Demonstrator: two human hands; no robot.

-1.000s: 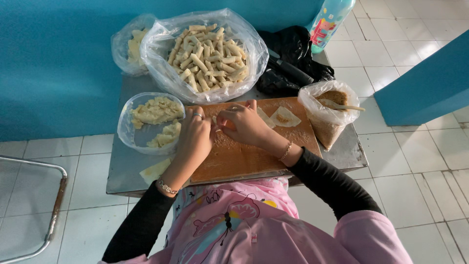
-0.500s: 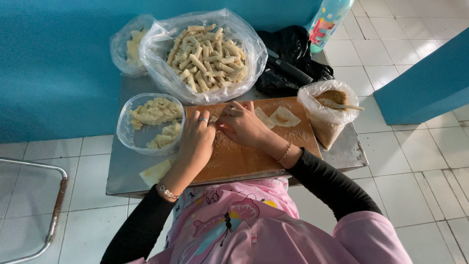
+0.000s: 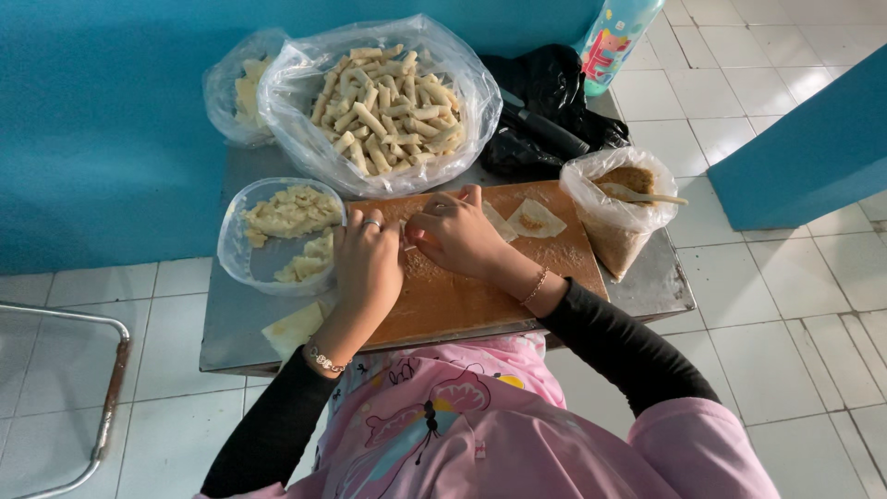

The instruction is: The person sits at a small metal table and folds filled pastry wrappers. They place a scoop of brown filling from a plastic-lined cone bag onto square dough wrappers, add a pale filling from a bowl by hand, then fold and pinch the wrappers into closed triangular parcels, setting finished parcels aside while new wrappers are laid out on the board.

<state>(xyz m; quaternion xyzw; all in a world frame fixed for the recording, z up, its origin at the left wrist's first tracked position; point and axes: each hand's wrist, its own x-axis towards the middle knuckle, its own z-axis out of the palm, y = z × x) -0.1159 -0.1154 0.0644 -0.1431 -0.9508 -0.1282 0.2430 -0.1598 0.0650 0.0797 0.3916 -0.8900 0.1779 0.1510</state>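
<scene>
From the head view, the left hand [image 3: 368,263] and right hand [image 3: 455,236] meet over the wooden board [image 3: 480,296], fingertips pinched in a closed grip on a small pale wrapper [image 3: 407,242] between them, mostly hidden. Just right lies a filled wrapper [image 3: 536,222]. A clear bag of rolled pieces [image 3: 383,97] sits behind on the tabletop [image 3: 661,286]; a smaller bag of brown filling [image 3: 621,217] with a spoon stands right; a clear bowl [image 3: 242,268] of dough sheets sits left. A colourful bottle [image 3: 614,42] stands beyond.
</scene>
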